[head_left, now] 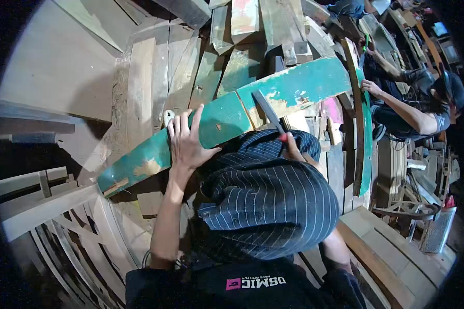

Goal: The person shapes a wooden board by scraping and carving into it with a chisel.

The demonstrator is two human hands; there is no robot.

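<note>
A long board (227, 122) with worn green paint lies slantwise across a stack of planks, a narrow gap or cut line across its middle. My left hand (185, 139) rests flat on the board left of that line, its fingers spread. In my right hand (295, 149) is a hand tool with a long, flat grey blade (268, 110) and a red part by the grip; I cannot tell if it is a file or a saw. Its blade lies over the board, just right of the line. My knee in striped cloth (273, 190) partly hides the right hand.
At the right, another person (417, 98) grips a second green-edged board (365, 134) and a green-handled tool (366, 43). Weathered planks (180, 77) lie beneath and behind my board. A slatted wooden frame (72, 232) stands at lower left, a pale panel (56, 67) at upper left.
</note>
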